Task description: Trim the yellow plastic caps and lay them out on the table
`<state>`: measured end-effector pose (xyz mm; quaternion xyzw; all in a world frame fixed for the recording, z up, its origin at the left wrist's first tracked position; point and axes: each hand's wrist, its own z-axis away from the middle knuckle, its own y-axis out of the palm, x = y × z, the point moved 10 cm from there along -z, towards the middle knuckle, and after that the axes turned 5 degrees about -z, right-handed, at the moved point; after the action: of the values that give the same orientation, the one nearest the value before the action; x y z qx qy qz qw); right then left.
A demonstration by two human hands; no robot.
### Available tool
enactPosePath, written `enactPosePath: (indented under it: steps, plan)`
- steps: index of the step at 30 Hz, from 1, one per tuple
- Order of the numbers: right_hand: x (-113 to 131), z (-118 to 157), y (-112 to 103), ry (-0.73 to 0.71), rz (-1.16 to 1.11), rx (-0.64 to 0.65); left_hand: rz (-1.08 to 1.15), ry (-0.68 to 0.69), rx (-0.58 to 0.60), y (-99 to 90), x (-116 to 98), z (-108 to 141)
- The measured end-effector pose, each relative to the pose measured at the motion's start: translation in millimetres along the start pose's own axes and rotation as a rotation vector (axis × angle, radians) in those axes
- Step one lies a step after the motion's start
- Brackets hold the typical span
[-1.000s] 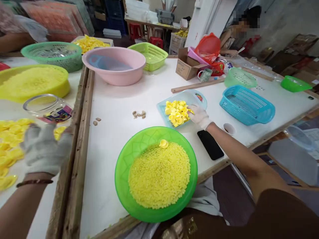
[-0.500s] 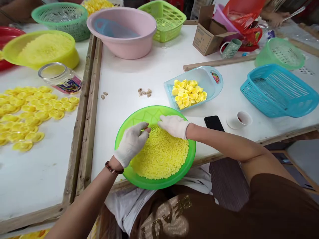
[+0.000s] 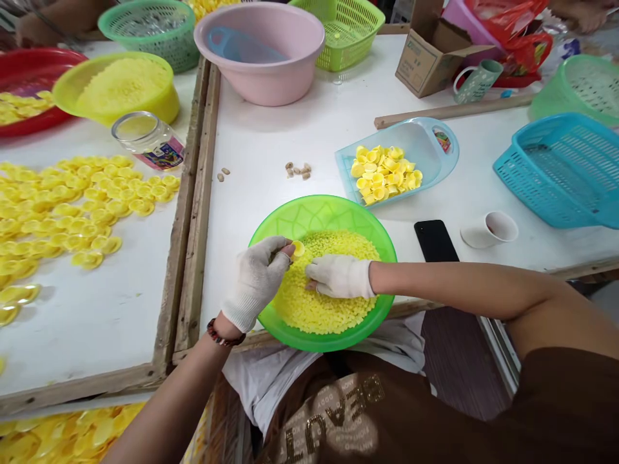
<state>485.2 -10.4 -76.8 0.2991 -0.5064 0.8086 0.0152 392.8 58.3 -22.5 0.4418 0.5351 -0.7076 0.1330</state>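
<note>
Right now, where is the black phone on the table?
In the head view, the black phone lies flat on the white table, right of the green bowl, left of the small white cup, just beyond the person's right forearm.

The brown shirt (image 3: 338, 419) of the person wearing the camera carries glittery letters, seen upside down, reading "BEAUTY". The printed labels on the clear glass jar (image 3: 149, 138) and the brown cardboard box (image 3: 428, 61) are too small to read.
</note>
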Motion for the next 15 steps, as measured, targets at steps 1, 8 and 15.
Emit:
enactPosePath:
  steps: [1, 8, 15]
  plan:
    - [-1, 2, -3, 0.014, -0.085, -0.025, 0.010, 0.000, 0.007, 1.5, 0, 1]
    - [-22, 14, -67, 0.008, -1.341, -0.535, 0.359, -0.136, 0.256, 44.0, 7, 6]
    - [-19, 7, -81, -0.115, -1.647, -0.740, 0.590, -0.203, 0.390, 64.7, -9, 10]
